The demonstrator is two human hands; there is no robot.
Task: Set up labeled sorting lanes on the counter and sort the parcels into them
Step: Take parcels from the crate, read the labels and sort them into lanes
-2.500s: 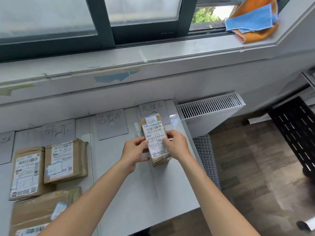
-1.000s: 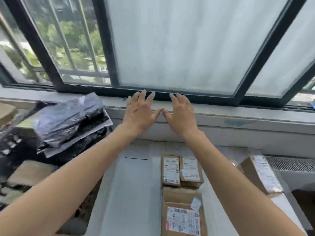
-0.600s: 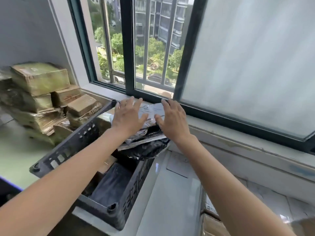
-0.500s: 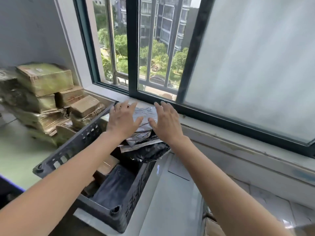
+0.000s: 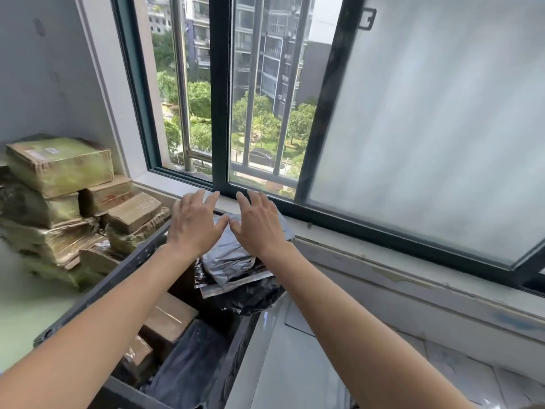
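Silver-grey mailer bag (image 5: 233, 258), dark crate (image 5: 129, 270), brown boxes (image 5: 132, 212)

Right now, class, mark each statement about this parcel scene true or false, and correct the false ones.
1. The left hand and right hand are both open, fingers spread, over the grey mailer. True.
2. The grey mailer lies on the white counter. False: it tops the pile in the dark crate, left of the counter.
3. A stack of cardboard boxes stands left of the crate. True.
4. The right hand grips a cardboard box. False: it holds nothing.
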